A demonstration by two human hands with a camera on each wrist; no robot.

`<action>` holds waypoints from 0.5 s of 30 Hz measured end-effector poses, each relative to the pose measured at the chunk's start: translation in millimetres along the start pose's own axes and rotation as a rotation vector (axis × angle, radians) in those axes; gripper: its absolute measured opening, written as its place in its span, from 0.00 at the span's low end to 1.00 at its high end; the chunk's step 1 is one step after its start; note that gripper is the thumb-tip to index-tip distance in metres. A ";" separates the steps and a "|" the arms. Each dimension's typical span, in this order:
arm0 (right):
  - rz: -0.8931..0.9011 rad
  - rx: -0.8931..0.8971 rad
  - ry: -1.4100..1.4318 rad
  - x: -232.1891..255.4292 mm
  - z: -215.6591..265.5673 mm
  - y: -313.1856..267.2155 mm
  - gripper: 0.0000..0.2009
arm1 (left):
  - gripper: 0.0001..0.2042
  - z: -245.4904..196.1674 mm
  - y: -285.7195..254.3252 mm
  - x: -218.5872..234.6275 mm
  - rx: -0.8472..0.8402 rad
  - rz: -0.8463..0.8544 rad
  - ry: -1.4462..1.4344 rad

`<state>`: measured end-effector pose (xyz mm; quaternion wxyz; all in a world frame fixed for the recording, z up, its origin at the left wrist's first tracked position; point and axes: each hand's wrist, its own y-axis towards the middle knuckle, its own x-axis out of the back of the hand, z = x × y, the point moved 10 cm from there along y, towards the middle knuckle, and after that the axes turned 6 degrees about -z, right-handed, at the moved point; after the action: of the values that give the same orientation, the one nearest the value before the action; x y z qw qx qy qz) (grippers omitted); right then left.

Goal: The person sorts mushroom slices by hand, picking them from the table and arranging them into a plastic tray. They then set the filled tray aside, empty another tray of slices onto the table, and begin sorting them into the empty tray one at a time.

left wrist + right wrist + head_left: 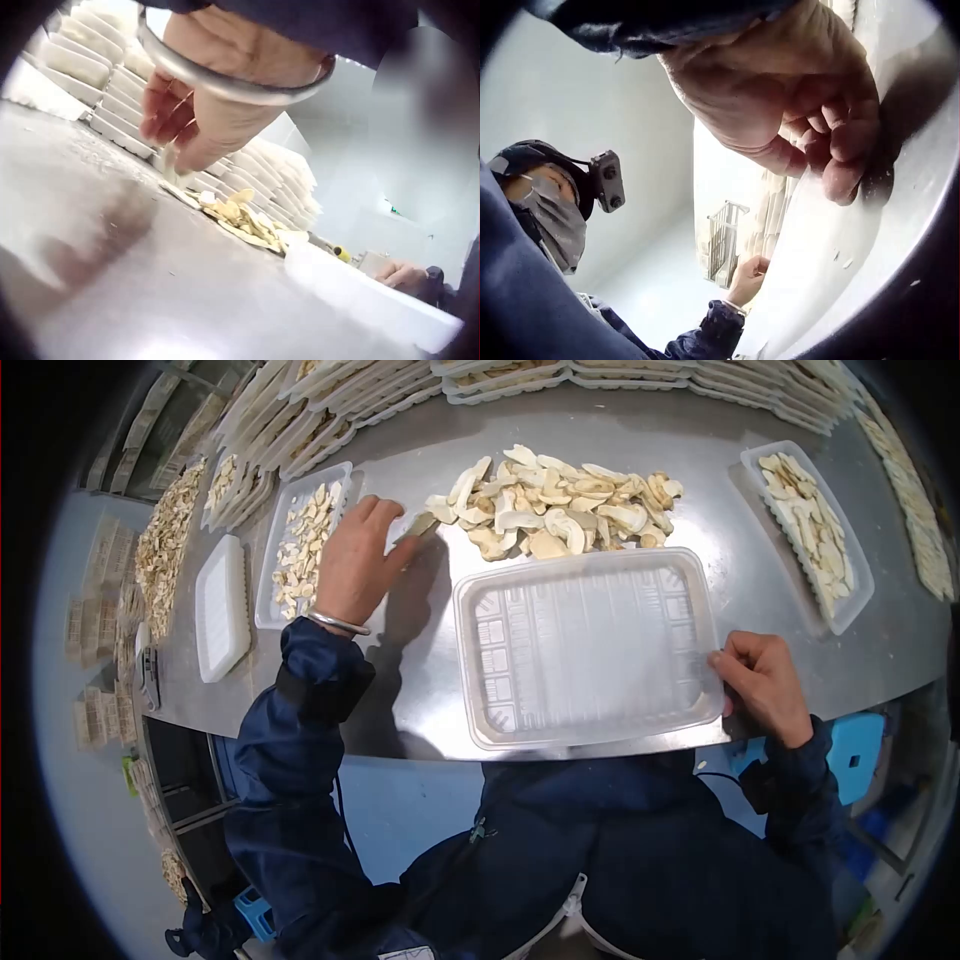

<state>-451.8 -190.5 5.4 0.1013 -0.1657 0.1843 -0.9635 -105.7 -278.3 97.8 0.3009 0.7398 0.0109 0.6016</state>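
An empty clear plastic tray (590,645) lies on the steel table close to the person. My right hand (765,678) pinches its right rim, thumb on top and fingers curled below; in the right wrist view the fingertips (842,176) are at the tray's edge. Behind the tray is a loose heap of pale mushroom slices (565,510). My left hand (358,565) is off the heap's left end. Between its thumb and fingers (159,112) a pale mushroom slice (172,165) shows in the left wrist view, low over the table.
A tray of smaller pieces (272,615) stands at the left, beside an upturned white tray (222,610). Another filled tray (850,615) stands at the right. Stacked filled trays (500,385) line the table's back edge. A blue stool (858,755) is below, at the right.
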 end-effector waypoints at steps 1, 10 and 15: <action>-0.006 0.026 -0.026 -1.3 2.5 0.6 0.14 | 0.09 -1.2 3.7 1.3 -0.037 -0.042 -0.027; -0.441 0.563 -0.450 26.6 28.6 -36.3 0.06 | 0.12 -34.1 49.3 -51.7 -0.083 0.132 -0.268; -0.492 0.574 -0.460 36.8 17.8 -43.4 0.04 | 0.13 -32.7 54.8 -65.4 0.012 0.189 -0.341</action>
<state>-485.3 -166.1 48.3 -0.0508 -0.3802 -0.1629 -0.9090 -172.0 -333.8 68.2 0.2359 0.8307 -0.1062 0.4930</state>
